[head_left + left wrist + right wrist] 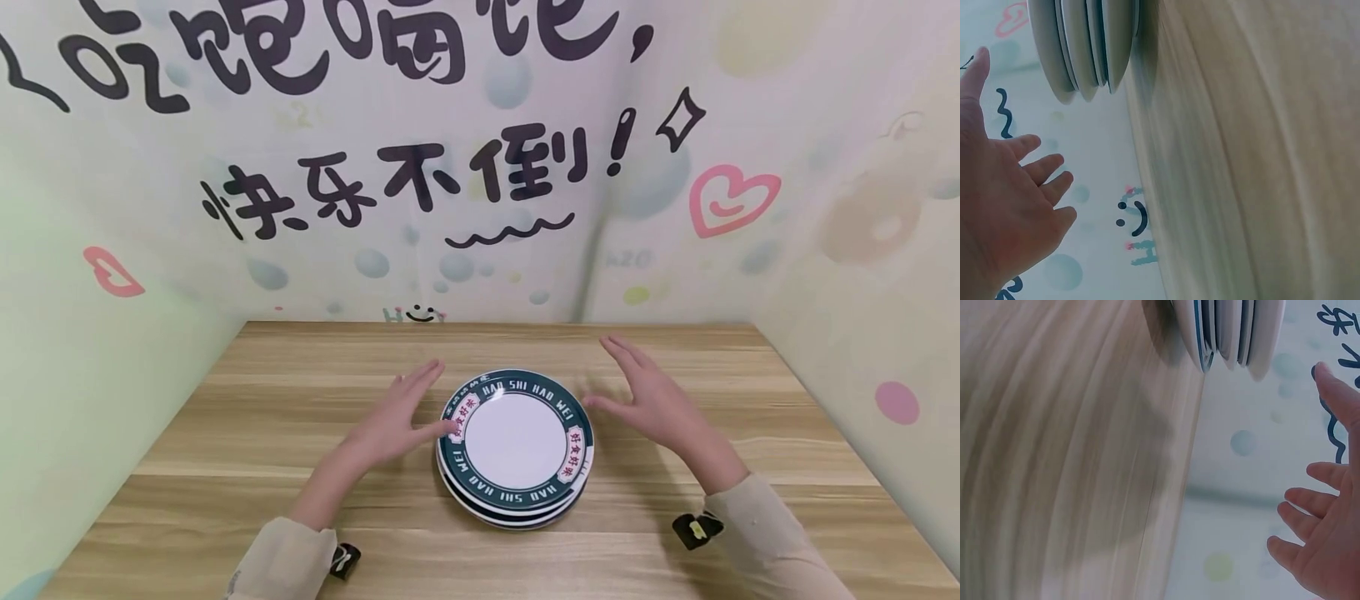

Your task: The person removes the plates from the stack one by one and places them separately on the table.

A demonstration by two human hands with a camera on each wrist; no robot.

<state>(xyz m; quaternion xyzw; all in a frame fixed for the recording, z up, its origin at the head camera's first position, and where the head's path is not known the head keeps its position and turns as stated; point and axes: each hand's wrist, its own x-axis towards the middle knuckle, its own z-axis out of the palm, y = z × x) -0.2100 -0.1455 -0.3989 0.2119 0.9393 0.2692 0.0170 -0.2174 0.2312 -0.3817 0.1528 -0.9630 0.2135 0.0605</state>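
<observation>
A stack of several round plates [516, 442] rests on the wooden table, the top one white with a dark green lettered rim. From the sides, their pale edges [1085, 50] show slightly uneven stacking. My left hand [401, 421] hovers to the left of the stack, fingers spread and thumb over the rim in the head view. On the other side, my right hand [652, 400] is held in the air, fingers extended and thumb pointing toward the plates. Both wrist views show the left palm [1010, 206] and right palm [1329, 531] apart from the plates, holding nothing.
The wood-grain table [360, 358] reaches back to a printed wall [420, 267] with large dark lettering. Side walls [840, 275] stand along the left and right table edges. Each wrist carries a black strap [697, 530] by a beige sleeve [772, 533].
</observation>
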